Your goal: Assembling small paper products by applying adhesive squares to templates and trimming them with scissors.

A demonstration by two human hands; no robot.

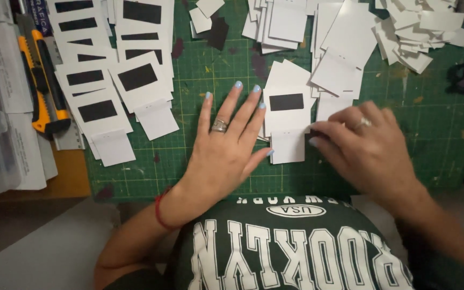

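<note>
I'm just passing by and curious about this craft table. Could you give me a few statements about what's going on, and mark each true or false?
1. The work surface is a green cutting mat. True.
2. The left hand lies flat with fingers spread on the mat. True.
3. The right hand holds the yellow utility knife. False: the knife lies at the far left edge, away from both hands; the right hand's fingertips touch the white card with a black rectangle.
4. The card between the hands is plain white all over. False: it bears a black rectangle.
5. A row of finished cards with black rectangles lies to the left of the left hand. True.
</note>
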